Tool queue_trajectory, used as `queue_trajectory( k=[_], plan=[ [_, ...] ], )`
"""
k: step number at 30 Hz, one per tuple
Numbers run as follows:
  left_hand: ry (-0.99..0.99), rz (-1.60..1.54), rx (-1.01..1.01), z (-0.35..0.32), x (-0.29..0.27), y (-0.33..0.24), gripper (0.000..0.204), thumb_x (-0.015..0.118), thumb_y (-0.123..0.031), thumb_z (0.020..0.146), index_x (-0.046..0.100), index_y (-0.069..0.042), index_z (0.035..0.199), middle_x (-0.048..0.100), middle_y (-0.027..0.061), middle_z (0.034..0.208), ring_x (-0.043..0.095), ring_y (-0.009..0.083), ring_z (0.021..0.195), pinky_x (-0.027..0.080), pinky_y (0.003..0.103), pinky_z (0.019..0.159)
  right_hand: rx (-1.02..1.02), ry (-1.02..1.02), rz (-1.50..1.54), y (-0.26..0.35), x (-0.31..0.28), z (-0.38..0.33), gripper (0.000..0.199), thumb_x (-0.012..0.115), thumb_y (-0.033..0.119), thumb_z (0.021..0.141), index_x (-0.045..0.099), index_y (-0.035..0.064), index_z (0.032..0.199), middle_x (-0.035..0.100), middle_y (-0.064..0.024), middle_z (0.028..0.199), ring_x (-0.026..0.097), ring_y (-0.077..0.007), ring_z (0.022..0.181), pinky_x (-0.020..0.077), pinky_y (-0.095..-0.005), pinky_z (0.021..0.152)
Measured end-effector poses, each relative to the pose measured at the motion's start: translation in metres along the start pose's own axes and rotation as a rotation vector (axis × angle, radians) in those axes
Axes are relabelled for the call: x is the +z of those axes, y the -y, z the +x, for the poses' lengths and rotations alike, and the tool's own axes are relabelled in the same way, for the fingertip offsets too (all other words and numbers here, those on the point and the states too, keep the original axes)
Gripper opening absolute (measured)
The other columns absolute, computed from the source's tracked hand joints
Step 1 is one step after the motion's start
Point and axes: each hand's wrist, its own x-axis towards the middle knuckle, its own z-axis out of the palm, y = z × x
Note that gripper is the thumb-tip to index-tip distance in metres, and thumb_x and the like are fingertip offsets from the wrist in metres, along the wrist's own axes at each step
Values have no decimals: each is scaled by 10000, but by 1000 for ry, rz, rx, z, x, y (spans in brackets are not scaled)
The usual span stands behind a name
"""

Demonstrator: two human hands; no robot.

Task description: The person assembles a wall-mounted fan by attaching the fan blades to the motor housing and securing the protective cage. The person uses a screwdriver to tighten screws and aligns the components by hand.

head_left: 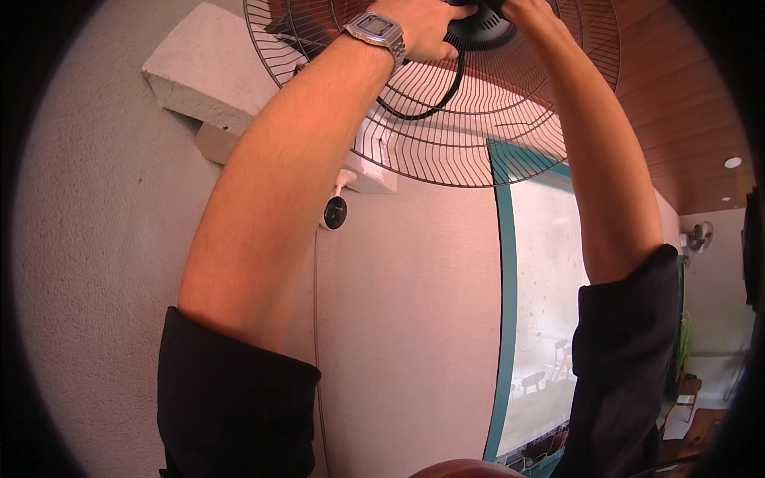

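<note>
A wall-mounted fan with a round black wire guard (446, 151) hangs overhead at the top of the view. Both my arms reach up to its black motor housing (480, 32) at the centre. My left hand (422, 28), with a silver wristwatch (378, 30) on the wrist, grips the housing from the left. My right hand (530, 12) holds it from the right, partly cut off by the top edge. A black cable (434, 99) loops down from the housing behind the guard.
A white concrete ledge (199, 76) juts from the rough pale wall. A small black-and-white camera (335, 211) hangs under it. A teal-framed window (504, 319) is at right, with a wooden ceiling (685, 103) and another small wall fan (701, 235) farther off.
</note>
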Motion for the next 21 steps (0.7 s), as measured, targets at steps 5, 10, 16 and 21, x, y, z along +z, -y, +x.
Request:
queue_trajectory(
  k=[5, 10, 16, 21],
  plan=[
    [74, 74, -20, -4, 14, 7, 803, 759, -472, 855, 468, -205, 1554, 219, 235, 1663, 164, 465, 1552, 171, 611, 1256, 64, 26, 88, 7, 28, -2, 352, 695, 328, 880, 761, 52, 1089, 745, -238, 1027, 735, -391, 986, 589, -469, 837],
    [-74, 19, -5, 14, 15, 1, 807, 758, -479, 854, 468, -203, 1554, 224, 236, 1663, 163, 462, 1553, 164, 607, 1258, 240, 5, -146, 7, -8, 14, 359, 747, 349, 837, 774, 74, 1066, 747, -224, 1046, 737, -372, 1015, 595, -457, 847],
    [75, 48, -42, 0, 7, 3, 809, 762, -478, 854, 467, -204, 1555, 224, 235, 1663, 164, 462, 1553, 164, 603, 1260, 85, -8, 11, 11, 19, 1, 355, 749, 372, 837, 777, 101, 1064, 750, -209, 1069, 741, -352, 1021, 598, -448, 849],
    [33, 24, -31, 6, 5, -1, 803, 755, -484, 856, 473, -200, 1552, 223, 238, 1662, 166, 461, 1553, 163, 600, 1260, 181, 24, -83, 16, 1, 6, 348, 715, 354, 872, 764, 107, 1112, 746, -196, 1113, 733, -347, 1053, 595, -444, 871]
  ],
)
